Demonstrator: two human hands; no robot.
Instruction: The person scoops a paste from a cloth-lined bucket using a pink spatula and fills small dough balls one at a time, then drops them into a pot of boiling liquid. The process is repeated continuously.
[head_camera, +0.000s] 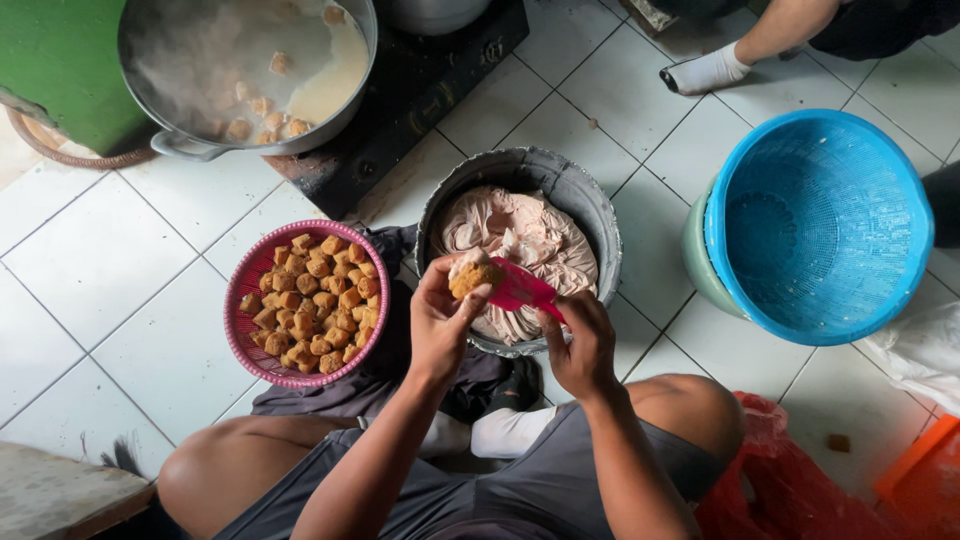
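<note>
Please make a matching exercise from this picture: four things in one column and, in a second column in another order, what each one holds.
Things:
1. pink basket
2. grey bucket
3. metal pot
4. left hand

What it holds:
A. pale paste
B. one tofu puff
C. many brown tofu puffs
D. cloudy liquid with floating pieces

Pairs: 1-C, 2-A, 3-D, 4-B
</note>
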